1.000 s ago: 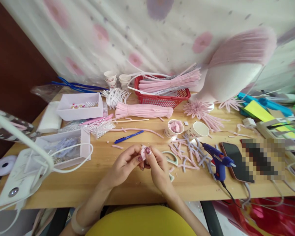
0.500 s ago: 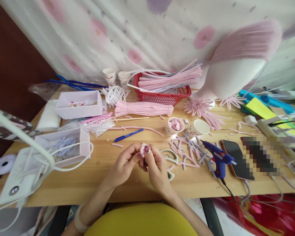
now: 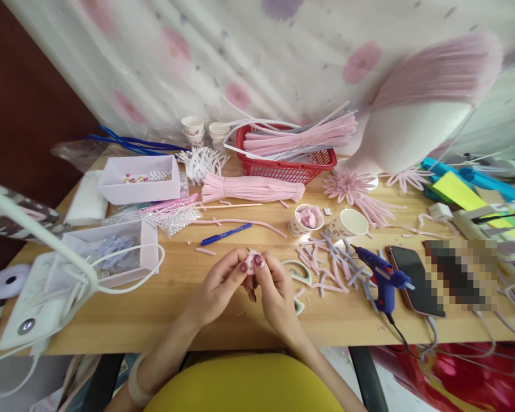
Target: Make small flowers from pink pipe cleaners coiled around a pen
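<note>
In the head view, the left hand [image 3: 220, 284] and the right hand [image 3: 277, 296] are meeting above the wooden table [image 3: 163, 327]. Both are pinching one small pink piece [image 3: 250, 261] between thumbs and fingers, so each grip is closing tightly around it; how the hidden fingers are lying behind, I cannot tell. In my judgement, the person is shaping or joining this piece (some pink bits [image 3: 309, 216] are sitting in a paper cup [image 3: 301, 229] beyond the right hand). The next move is calling for light, even thumb pressure. A blue glue gun [image 3: 380, 271] is lying farther right, untouched.
</note>
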The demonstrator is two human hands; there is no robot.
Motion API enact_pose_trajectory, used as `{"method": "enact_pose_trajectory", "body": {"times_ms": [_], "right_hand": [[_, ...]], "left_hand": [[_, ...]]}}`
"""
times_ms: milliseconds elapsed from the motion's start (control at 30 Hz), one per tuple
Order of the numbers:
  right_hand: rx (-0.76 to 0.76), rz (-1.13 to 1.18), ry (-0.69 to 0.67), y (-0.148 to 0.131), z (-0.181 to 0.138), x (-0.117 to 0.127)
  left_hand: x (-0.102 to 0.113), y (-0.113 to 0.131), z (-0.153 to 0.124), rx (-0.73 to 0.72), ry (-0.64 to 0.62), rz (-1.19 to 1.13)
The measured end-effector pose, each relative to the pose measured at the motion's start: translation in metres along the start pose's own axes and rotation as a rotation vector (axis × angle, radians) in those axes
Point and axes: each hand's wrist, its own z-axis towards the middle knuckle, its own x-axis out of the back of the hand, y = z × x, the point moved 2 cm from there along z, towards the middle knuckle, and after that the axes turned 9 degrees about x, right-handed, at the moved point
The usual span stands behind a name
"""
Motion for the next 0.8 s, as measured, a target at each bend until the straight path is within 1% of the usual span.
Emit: {"method": "enact_pose_trajectory", "body": {"times_ms": [100,233,367,533,700,800], "right_hand": [[0.024,-0.061,-0.059,-0.002,-0.001,0.001],[0.023,-0.075,-0.143,-0.004,0.000,0.002],[-0.039,0.015,-0.124,0.002,0.000,0.005],[-0.081,0.209,-0.133,0.011,0.003,0.006],[-0.129,0.246,-0.137,0.014,0.005,0.006],[-0.143,0.253,-0.144,0.015,0.006,0.005]], "left_hand": [[-0.002,0.002,-0.002,0.026,0.068,0.013],[-0.002,0.002,-0.003,0.018,0.086,-0.018],[0.000,0.002,-0.003,0.003,0.095,-0.052],[0.003,0.003,-0.001,0.025,0.083,-0.079],[0.004,0.000,0.000,0.065,0.089,-0.130],[0.003,0.003,0.001,0.076,0.079,-0.085]]}}
